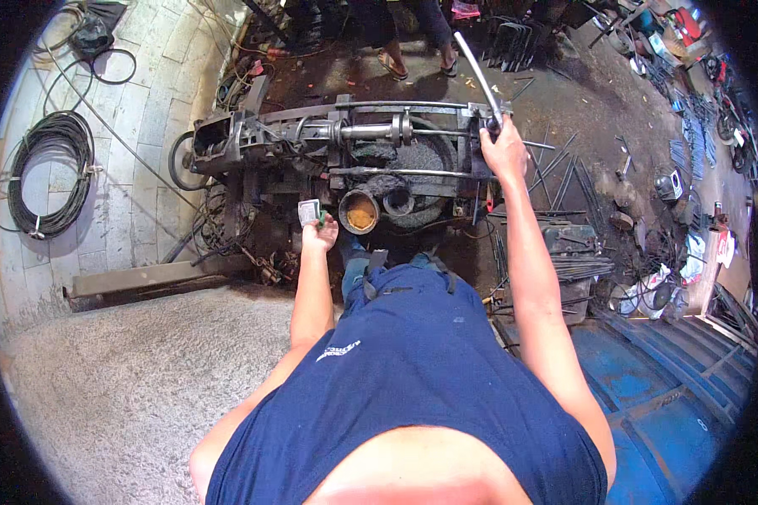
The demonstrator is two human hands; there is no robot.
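Note:
A long metal machine point(370, 130) with rails and a central shaft stretches across in front of me. My right hand point(505, 151) is closed around the dark lower end of a bright bent metal bar point(477, 71), at the machine's right end. Whether the bar is fixed to the machine is hidden by the hand. Nearer and to the left, my left hand point(322, 233) grips a small pale rectangular packet point(309, 211) with some green at its edge. Just right of that hand stands a round can point(346, 220) with orange-brown matter inside.
A coil of black cable point(49, 174) lies on pale tiles at left. Metal rods point(570, 181) are scattered on the dark floor at right, near a blue metal frame point(640, 379). Beyond the machine, another person's feet point(393, 65) are visible. A rough pale slab point(143, 362) fills the lower left.

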